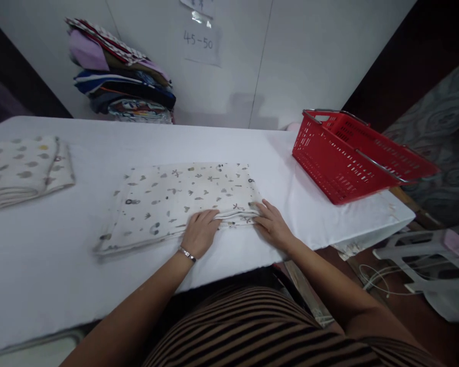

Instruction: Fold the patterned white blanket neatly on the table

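Observation:
A white cloth (199, 191) with small grey and yellow prints lies folded flat in layers on the white-covered table (233, 142). At its near edge, my left hand (201, 232) grips the folded layers, the fingers curled over the fabric. My right hand (273, 224) pinches the same edge at the cloth's near right corner. Between the two hands the edge is bunched and slightly raised. A bracelet circles my left wrist.
Another folded printed cloth (19, 168) lies at the table's left. A red plastic basket (336, 163) with metal handles stands at the right end. Stacked folded fabrics (126, 86) rest against the back wall, near a paper sign (201, 46). A plastic stool (424, 255) is on the floor at right.

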Tool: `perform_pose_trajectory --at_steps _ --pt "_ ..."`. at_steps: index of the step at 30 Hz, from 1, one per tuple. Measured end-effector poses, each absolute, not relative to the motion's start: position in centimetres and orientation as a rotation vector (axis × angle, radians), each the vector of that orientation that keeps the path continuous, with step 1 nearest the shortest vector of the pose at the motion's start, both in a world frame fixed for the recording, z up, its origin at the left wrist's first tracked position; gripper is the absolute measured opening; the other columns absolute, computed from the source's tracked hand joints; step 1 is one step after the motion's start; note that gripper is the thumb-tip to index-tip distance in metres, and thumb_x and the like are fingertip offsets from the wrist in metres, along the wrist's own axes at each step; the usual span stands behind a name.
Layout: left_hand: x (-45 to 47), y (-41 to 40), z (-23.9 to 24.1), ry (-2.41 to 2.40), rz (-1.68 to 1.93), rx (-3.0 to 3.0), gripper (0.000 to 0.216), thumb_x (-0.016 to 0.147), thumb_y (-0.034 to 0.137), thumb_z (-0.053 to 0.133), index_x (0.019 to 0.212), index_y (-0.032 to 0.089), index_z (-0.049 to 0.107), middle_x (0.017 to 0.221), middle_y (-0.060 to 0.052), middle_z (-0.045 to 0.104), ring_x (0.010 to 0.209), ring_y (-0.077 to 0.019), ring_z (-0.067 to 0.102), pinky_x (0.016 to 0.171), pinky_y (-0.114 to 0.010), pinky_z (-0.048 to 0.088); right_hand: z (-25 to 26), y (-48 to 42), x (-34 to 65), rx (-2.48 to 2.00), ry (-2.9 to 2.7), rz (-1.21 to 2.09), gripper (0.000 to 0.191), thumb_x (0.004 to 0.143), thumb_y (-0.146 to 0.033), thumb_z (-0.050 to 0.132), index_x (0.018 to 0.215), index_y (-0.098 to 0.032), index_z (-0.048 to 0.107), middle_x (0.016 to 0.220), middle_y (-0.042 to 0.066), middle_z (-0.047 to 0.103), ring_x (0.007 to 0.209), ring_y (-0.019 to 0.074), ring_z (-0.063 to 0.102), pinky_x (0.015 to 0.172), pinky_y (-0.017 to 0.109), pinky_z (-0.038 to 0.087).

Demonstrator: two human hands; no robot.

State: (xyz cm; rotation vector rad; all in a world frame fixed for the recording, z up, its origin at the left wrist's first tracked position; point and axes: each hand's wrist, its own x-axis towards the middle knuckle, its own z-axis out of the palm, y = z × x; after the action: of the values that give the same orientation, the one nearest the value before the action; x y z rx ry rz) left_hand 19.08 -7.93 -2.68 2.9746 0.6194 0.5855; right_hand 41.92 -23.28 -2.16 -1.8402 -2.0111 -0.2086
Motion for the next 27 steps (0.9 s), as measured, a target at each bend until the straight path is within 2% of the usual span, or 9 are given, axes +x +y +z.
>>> perform_pose_trajectory --at_steps 12,19,27 --pt "19.7 -8.2 -2.4 0.724 0.581 2.909 0.022 0.083 0.011 0.045 0.087 0.022 0.064 0.12 -0.005 0.06 0.11 -0.0223 0.051 0.087 -0.04 0.04 -2.4 -22.2 42.0 -1.851 -2.051 -0.157 0.018 0.086 -0.016 0.05 0.096 -0.019 0.065 0.138 0.01 0.044 0.135 0.0283 0.024 0.099 0.052 0.037" --pt "20.6 -8.8 -1.8 0.595 0.62 2.975 0.027 0.083 0.013 0.045 0.104 0.021 0.061 0.133 -0.01 0.049 0.117 -0.0239 0.046 0.099 -0.045 0.033 -2.7 -21.9 42.2 -1.848 -2.05 -0.125 0.019 0.088 -0.016 0.047 0.096 -0.017 0.064 0.138 0.011 0.043 0.136 0.0274 0.022 0.1 0.051 0.038" --pt "22.0 -9.2 -1.7 0.427 0.58 3.006 0.02 0.087 0.019 0.044 0.09 0.021 0.063 0.135 -0.006 0.047 0.118 -0.0217 0.045 0.101 -0.045 0.031 -2.0 -21.3 42.5 -1.833 -2.012 -0.022 0.018 0.086 -0.014 0.049 0.091 -0.019 0.065 0.137 0.007 0.044 0.136 0.0243 0.024 0.105 0.048 0.035"
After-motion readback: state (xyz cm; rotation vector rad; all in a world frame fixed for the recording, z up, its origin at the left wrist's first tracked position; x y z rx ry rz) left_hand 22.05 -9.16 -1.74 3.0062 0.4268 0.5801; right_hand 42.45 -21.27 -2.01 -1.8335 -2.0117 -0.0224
